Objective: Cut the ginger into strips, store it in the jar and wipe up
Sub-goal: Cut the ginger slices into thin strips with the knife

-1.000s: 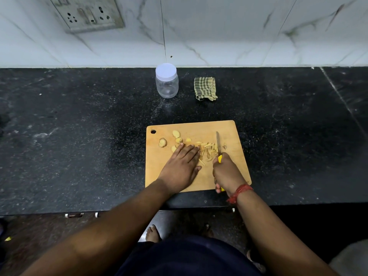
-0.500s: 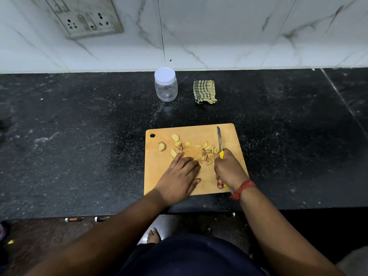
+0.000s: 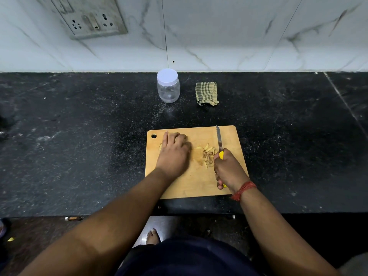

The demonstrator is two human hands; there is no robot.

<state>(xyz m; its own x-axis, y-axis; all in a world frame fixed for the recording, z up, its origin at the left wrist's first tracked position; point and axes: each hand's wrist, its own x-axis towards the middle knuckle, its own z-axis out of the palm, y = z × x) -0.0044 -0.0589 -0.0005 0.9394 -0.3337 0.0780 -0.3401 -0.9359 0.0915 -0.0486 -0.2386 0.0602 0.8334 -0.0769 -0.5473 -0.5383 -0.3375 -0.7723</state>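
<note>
Wooden and pale, the cutting board [image 3: 191,184] lies on the black stone counter [image 3: 79,146] straight in front of you, with a round hole in its far left corner. Your left hand [image 3: 174,154] rests palm down on the far left part of the board, over the uncut ginger pieces; a sliver of one piece shows at the hand's left edge. The fingers point away from you and are blurred, so you cannot tell whether they are pinching a piece or just lying flat on it. Your right hand [image 3: 229,170] is clenched around the yellow handle of the knife [image 3: 219,143]; the blade points away from you toward the board's far edge, and its tip lies close to that edge. A red thread band [image 3: 244,189] circles that wrist.

The ginger strips [image 3: 208,154] sit in a loose pile near the middle of the board, between your 2 hands and just left of the blade.

Beyond the board, near the marble wall [image 3: 219,36], the clear jar [image 3: 168,86] stands upright with its white lid on. The folded checked cloth [image 3: 206,93] lies just to the jar's right, apart from it. A switch plate [image 3: 89,16] is fixed on the wall at the upper left.
</note>
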